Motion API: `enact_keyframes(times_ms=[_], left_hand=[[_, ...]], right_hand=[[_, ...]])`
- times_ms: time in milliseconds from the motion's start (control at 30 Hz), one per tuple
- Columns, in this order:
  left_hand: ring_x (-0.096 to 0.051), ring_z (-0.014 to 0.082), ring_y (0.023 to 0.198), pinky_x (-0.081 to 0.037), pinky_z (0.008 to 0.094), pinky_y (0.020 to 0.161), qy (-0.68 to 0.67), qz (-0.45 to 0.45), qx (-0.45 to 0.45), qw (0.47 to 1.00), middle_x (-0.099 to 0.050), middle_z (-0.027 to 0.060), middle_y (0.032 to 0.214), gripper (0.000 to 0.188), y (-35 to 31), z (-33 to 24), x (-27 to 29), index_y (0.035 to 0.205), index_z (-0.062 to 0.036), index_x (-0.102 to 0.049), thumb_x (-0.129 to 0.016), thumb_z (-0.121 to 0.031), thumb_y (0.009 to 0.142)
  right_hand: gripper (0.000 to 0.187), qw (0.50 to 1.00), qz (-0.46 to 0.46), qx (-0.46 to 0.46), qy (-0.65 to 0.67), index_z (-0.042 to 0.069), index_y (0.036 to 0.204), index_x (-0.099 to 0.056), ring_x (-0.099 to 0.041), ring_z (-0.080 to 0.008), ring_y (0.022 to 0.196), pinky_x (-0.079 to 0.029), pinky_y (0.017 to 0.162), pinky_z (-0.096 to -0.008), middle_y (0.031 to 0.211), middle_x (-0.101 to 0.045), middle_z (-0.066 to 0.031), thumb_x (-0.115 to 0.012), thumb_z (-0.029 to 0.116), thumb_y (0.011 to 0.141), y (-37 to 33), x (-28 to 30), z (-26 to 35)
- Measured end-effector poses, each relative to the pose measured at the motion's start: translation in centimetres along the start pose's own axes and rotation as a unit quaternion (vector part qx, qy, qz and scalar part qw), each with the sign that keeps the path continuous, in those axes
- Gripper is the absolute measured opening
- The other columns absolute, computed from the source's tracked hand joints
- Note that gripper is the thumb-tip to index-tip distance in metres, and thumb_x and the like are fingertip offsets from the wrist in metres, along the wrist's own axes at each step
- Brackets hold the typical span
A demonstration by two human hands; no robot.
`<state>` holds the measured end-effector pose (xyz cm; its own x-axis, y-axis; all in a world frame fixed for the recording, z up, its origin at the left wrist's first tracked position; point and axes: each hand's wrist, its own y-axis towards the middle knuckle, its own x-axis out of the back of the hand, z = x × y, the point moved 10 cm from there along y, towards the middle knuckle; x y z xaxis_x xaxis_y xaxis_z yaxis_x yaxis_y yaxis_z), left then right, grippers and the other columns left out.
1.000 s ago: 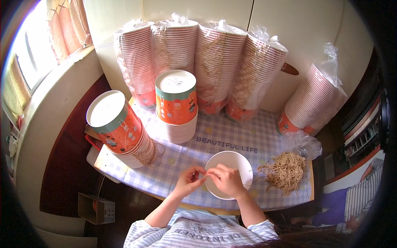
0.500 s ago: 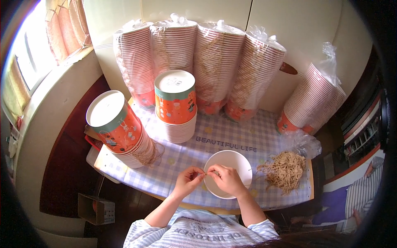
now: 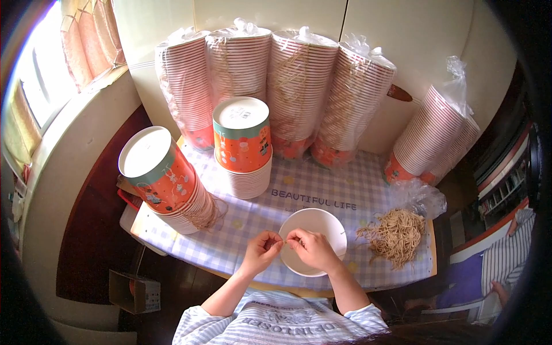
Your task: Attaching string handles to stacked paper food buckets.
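Note:
A white paper tub (image 3: pixel 326 223) stands mouth up near the table's front edge, its inside showing. My left hand (image 3: pixel 262 253) is beside its left rim, thumb and fingertips pinched together. Over the tub's left side, my right hand (image 3: pixel 312 249) pinches too, its fingertips almost meeting the left ones. What lies between the fingertips is too small to make out. To the right of the tub lies a loose heap of beige string (image 3: pixel 395 238). A tiny dark mark shows on the tub's right wall.
Two upside-down stacks of orange-and-green tubs, a left stack (image 3: pixel 167 175) with string draped on it and a middle stack (image 3: pixel 241 144), stand on the checked tablecloth (image 3: pixel 253 221). Bagged tub stacks (image 3: pixel 302 86) line the back. A crumpled plastic bag (image 3: pixel 422 198) lies right. Another person (image 3: pixel 489 276) is far right.
The tub has shifted slightly left under my hands. My fingertips have drawn a little apart, and both hands remain pinched.

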<state>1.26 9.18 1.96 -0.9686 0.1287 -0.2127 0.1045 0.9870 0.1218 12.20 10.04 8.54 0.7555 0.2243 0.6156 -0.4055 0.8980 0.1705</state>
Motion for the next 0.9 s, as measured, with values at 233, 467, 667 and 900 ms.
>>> enact_keyframes(times_ms=[233, 467, 667, 900], left_hand=[[-0.045, 0.0008, 0.063, -0.036, 0.0151, 0.056, 0.006, -0.007, -0.007, 1.000, -0.052, -0.0036, 0.071, 0.007, 0.0, -0.3, -0.1, 0.087, -0.0014, -0.053, -0.055, -0.007, 0.084], [-0.045, 0.0021, 0.064, -0.038, 0.0163, 0.057, 0.036, -0.028, -0.021, 0.999, -0.052, -0.0030, 0.071, 0.006, 0.1, -0.2, 0.5, 0.087, -0.0020, -0.052, -0.053, -0.007, 0.085], [-0.046, 0.0019, 0.064, -0.038, 0.0161, 0.057, 0.033, -0.042, -0.014, 0.998, -0.052, -0.0027, 0.072, 0.005, 0.1, -0.1, 0.6, 0.087, -0.0017, -0.052, -0.053, -0.006, 0.085], [-0.045, 0.0020, 0.062, -0.038, 0.0166, 0.055, 0.054, -0.056, -0.027, 0.997, -0.052, -0.0024, 0.071, 0.005, -0.1, -0.3, 0.7, 0.087, -0.0016, -0.052, -0.053, -0.005, 0.084]], right_hand=[[0.010, 1.000, 0.002, 0.007, 0.002, 0.005, 0.082, -0.057, -0.061, -0.0279, 0.065, -0.047, 0.058, -0.0368, 0.071, -0.062, -0.0119, -0.056, 0.015, 0.080, -0.1, -0.4, -0.2], [0.011, 1.000, 0.015, 0.004, -0.008, 0.005, 0.081, -0.058, -0.061, -0.0277, 0.064, -0.047, 0.058, -0.0369, 0.070, -0.061, -0.0121, -0.056, 0.015, 0.080, -0.1, -0.5, -0.1], [0.009, 0.999, 0.024, 0.006, -0.021, 0.003, 0.082, -0.058, -0.061, -0.0227, 0.062, -0.047, 0.057, -0.0318, 0.068, -0.062, -0.0104, -0.057, 0.011, 0.079, -0.2, -0.6, 0.0], [0.007, 0.999, 0.021, 0.035, -0.011, 0.003, 0.081, -0.058, -0.061, -0.0252, 0.062, -0.046, 0.056, -0.0324, 0.069, -0.061, -0.0126, -0.057, 0.009, 0.077, -0.2, -0.2, 0.8]])
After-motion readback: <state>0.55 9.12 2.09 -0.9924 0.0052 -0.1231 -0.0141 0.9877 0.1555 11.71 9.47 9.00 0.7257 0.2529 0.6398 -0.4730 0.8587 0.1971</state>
